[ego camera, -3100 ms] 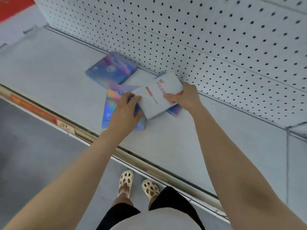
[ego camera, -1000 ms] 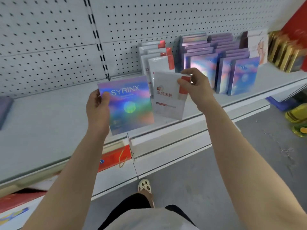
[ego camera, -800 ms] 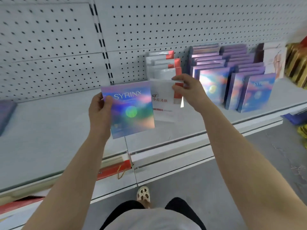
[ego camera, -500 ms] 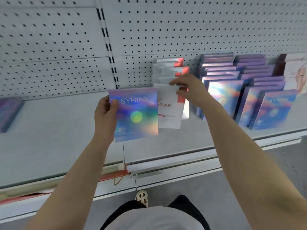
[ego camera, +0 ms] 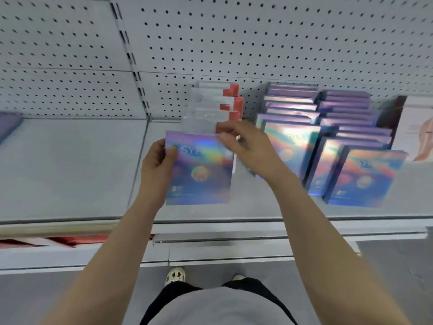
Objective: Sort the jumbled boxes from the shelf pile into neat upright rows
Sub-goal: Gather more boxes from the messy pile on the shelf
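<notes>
Nearest, the left hand (ego camera: pixel 157 168) grips a holographic box (ego camera: pixel 199 168) by its left edge, thumb on the front, upright and face out above the shelf (ego camera: pixel 70 165), just in front of the white-and-red row (ego camera: pixel 214 106). Parked there, probably, to wait its turn while the other hand works.

Just behind it, the right hand (ego camera: pixel 248 148) reaches over the box's top right corner, fingers curled at the row's front white box (ego camera: pixel 199 124), pinching its top edge. Blur hides how firm the pinch is. Likely seating this box as the new front of its row.

Right of that row: two holographic rows (ego camera: pixel 328 146), upright, faces forward. The waiting box likely belongs there.

Far left of the row, something purple (ego camera: pixel 9 126) lies flat on the shelf, perhaps the remaining pile.
</notes>
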{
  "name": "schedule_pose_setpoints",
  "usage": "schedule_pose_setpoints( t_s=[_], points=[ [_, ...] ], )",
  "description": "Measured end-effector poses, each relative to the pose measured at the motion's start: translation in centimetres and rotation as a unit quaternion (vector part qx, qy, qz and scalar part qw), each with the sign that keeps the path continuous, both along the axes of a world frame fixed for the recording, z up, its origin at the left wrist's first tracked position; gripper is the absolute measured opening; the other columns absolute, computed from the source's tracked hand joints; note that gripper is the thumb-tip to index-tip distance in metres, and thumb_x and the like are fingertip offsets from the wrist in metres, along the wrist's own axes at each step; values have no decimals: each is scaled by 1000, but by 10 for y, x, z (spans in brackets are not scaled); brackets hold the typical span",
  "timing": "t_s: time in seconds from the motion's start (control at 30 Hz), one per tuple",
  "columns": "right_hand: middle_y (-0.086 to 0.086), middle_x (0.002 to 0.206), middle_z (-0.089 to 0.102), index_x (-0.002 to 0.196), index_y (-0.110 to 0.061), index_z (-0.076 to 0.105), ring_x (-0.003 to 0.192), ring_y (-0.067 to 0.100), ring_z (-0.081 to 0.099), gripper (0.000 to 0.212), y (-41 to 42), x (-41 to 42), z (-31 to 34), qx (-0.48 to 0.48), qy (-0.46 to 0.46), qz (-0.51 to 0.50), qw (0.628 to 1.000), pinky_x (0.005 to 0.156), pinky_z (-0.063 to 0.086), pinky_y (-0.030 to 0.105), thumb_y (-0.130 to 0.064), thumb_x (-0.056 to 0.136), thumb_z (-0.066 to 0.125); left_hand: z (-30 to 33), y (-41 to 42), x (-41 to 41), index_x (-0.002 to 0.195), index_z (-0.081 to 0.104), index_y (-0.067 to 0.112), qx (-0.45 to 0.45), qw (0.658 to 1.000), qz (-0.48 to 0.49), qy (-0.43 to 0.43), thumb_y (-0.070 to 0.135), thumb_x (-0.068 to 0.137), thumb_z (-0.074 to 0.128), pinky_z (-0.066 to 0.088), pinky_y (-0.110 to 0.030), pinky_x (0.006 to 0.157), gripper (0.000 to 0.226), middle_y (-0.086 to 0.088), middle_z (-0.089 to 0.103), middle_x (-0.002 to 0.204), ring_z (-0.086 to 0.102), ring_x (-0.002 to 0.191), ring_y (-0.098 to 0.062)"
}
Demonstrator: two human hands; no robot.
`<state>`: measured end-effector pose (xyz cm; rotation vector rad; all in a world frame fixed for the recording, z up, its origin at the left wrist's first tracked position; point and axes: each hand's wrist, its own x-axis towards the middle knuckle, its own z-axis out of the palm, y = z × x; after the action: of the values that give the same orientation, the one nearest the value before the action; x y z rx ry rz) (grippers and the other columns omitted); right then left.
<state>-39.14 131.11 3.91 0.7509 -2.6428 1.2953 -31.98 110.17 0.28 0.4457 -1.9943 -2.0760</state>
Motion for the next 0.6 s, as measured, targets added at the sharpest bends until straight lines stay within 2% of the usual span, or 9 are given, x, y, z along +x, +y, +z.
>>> schedule_pose_setpoints(
  t_s=[0.1, 0.2, 0.3, 0.37, 0.5, 0.6],
  points=[
    [0, 118, 62, 126, -13, 61, 107, 14, 57, 42, 39, 7, -9, 60, -2, 29, 998, 92, 42, 22, -27, 87, 70, -1, 46, -3, 110, 64, 19, -28, 999, -27, 14, 33, 88, 56, 48, -34, 82, 27, 2, 68, 100, 60, 89, -12],
    [3, 118, 58, 124, -9, 57, 110, 18, 54, 38, 81, 6, -14, 58, -25, 25, 998, 94, 40, 27, -19, 88, 67, -8, 88, -6, 112, 63, 17, -53, 997, -52, 26, 34, 90, 56, 49, -40, 89, 29, -1, 69, 105, 60, 93, -12],
    [0, 116, 54, 122, -6, 54, 111, 21, 51, 34, 117, 5, -19, 70, -20, 18, 997, 96, 38, 28, -10, 90, 64, -15, 124, -9, 117, 61, 17, -89, 993, -74, 34, 31, 90, 51, 48, -31, 91, 32, 3, 68, 108, 60, 97, -7],
    [0, 115, 52, 121, -7, 53, 111, 23, 51, 33, 137, 1, -22, 83, -15, -1, 996, 93, 36, 26, -7, 90, 64, -21, 144, -11, 129, 57, 16, -126, 988, -89, 21, 33, 89, 48, 48, -29, 96, 44, 1, 65, 120, 60, 108, -10],
    [10, 116, 55, 122, -9, 55, 109, 25, 50, 36, 159, -15, -25, 102, -10, -33, 994, 87, 33, 25, -17, 87, 60, -51, 162, -19, 139, 48, 20, -168, 979, -116, -14, 42, 84, 48, 49, -46, 99, 59, -6, 59, 127, 59, 114, -21],
    [13, 111, 60, 120, -10, 61, 103, 35, 52, 38, 160, -29, -28, 164, 52, -62, 983, 85, 34, 32, -21, 83, 63, -59, 172, -21, 144, 41, 18, -211, 970, -121, -29, 36, 86, 51, 47, -49, 100, 61, -8, 54, 132, 54, 119, -25]
  ],
)
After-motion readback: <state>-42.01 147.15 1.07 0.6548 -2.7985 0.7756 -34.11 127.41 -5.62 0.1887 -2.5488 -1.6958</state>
